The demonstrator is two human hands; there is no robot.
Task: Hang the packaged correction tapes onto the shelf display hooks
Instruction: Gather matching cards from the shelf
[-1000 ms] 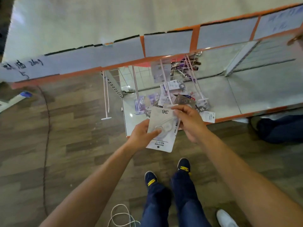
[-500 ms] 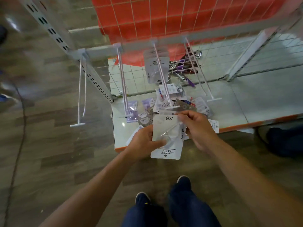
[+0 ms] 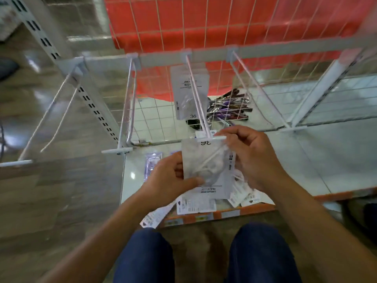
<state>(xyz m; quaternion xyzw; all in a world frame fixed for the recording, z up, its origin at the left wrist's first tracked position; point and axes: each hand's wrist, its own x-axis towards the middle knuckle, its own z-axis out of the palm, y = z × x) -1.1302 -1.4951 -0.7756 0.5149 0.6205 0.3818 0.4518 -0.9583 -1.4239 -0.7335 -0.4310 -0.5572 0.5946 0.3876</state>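
A white correction tape package (image 3: 208, 168) marked 36 is held upright between both hands, its top edge at the tip of the middle display hook (image 3: 201, 111). My left hand (image 3: 169, 178) grips the package's lower left side, thumb across its front. My right hand (image 3: 251, 158) pinches its upper right edge beside the hook tip. Another package (image 3: 188, 94) hangs further back on the same hook. More packages (image 3: 195, 205) lie loose on the shelf below my hands.
Other white hooks (image 3: 127, 107) (image 3: 259, 88) stick out from the grey bar (image 3: 285, 49) on either side. A pile of pens (image 3: 228, 107) lies behind the wire grid (image 3: 204, 21). The white shelf (image 3: 295, 168) has an orange front edge; wood floor lies to the left.
The view has come closer to the rack. Both hands have raised the package from the shelf pile up to the tip of the middle hook.
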